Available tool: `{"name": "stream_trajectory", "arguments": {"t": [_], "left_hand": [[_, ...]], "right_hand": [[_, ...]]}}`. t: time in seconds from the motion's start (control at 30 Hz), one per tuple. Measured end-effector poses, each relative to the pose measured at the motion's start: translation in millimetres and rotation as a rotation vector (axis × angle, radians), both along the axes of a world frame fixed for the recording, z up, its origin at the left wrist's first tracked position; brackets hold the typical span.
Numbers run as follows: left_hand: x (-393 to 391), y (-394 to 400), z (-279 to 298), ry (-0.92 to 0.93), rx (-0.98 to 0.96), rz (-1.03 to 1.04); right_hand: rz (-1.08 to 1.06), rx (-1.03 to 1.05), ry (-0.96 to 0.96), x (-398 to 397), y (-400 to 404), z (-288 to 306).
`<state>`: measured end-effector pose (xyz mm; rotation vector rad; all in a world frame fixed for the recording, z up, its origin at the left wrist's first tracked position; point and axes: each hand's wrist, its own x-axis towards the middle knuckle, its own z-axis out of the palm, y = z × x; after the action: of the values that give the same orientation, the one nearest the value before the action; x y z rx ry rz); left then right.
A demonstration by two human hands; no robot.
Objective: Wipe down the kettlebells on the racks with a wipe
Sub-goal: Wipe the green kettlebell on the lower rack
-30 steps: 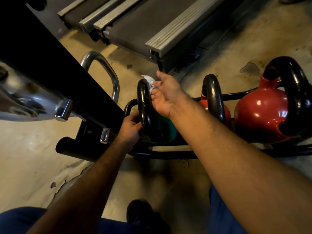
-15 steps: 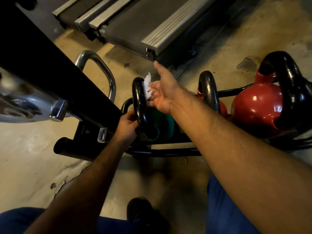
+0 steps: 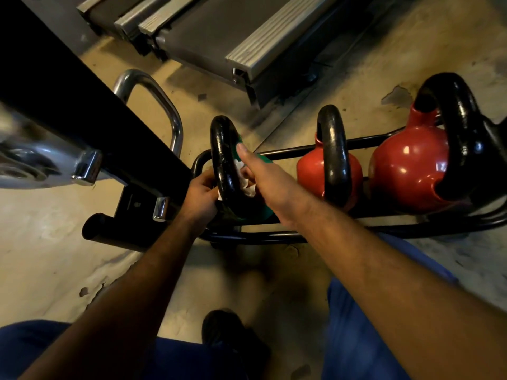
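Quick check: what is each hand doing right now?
Left hand: fingers curled round the black handle of the green kettlebell.
Right hand: holds the white wipe against that handle, thumb straight.

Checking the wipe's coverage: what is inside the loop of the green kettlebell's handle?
A white wipe pressed by the right hand against the handle. The green body below is mostly covered.

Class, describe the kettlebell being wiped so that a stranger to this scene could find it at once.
Start at the low black tubular rack on the concrete floor, below the grey treadmill. Three kettlebells sit in it; take the leftmost, beside the black machine frame. This green kettlebell with black handle is the only green one, its neighbours being red, and both hands and a white wipe are on it.
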<state>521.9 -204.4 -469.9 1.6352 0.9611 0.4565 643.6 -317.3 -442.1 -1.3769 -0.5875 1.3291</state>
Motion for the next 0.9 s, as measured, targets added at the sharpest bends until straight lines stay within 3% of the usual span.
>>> {"name": "stream_trajectory", "arguments": {"t": [0.33,0.6,0.8,0.9], "left_hand": [[-1.6,-12.9,8.9,-0.043,0.041,-0.005],[3.5,-9.7,11.1,-0.030,0.017,-0.006],[2.9,-15.8,7.2,0.057,0.155,0.078],[-2.4,-26.6,6.5,0.098,0.188,0.128]], "right_hand": [[0.011,0.077,-0.513,-14.1,-29.1,-9.9],[-0.378,0.110,0.017,-0.2,-15.7,-3.0],[-0.384,0.033,0.030,4.1,-36.1,3.2],[-0.356,0.005,0.152,0.4,-48.6,10.9]]}}
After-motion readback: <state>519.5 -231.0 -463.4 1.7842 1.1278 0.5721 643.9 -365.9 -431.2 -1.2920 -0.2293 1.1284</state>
